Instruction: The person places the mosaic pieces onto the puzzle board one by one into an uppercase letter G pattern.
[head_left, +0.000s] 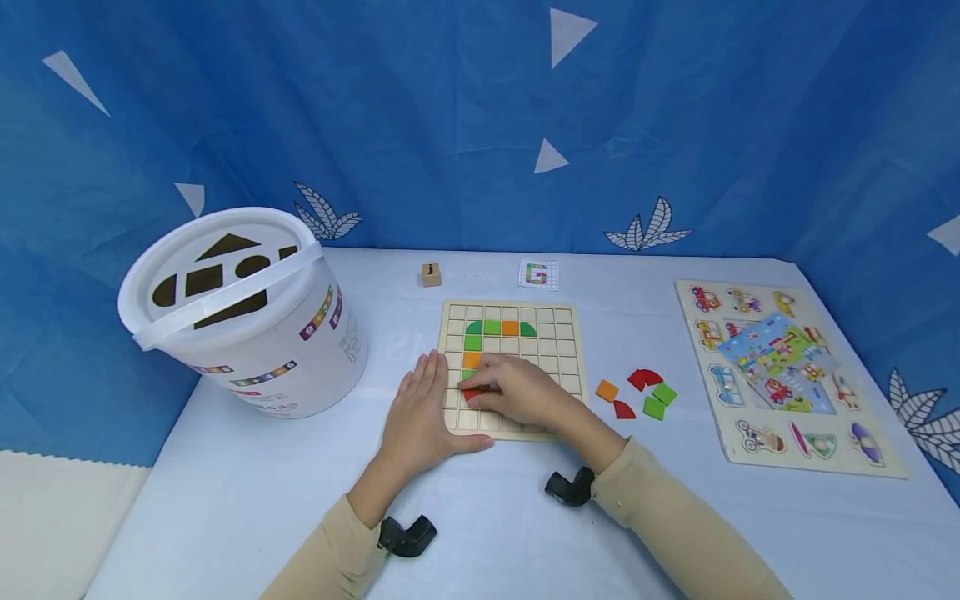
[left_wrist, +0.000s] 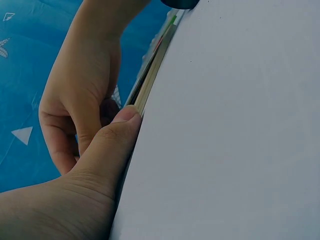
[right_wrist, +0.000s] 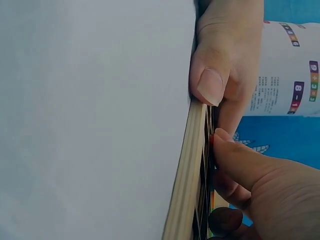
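A wooden grid board [head_left: 558, 364] lies on the table, with green and orange tiles [head_left: 491, 327] set along an upper row and down a left column. My left hand [head_left: 420, 412] rests at the board's lower left corner, fingers straight along the left side. In the left wrist view its thumb [left_wrist: 107, 142] touches the board's front edge. Over the board, my right hand [head_left: 525, 390] pinches a red tile [head_left: 471, 393] at the lower end of the column; the fingers partly hide it. The right wrist view shows a sliver of red at the fingertips [right_wrist: 225, 137].
Loose red, orange and green tiles [head_left: 655, 407] lie right of the board. Behind it are a pattern card [head_left: 538, 273] and a wooden letter cube [head_left: 431, 275]. A white lidded bucket [head_left: 300, 367] stands at left, a picture puzzle board [head_left: 738, 446] at right.
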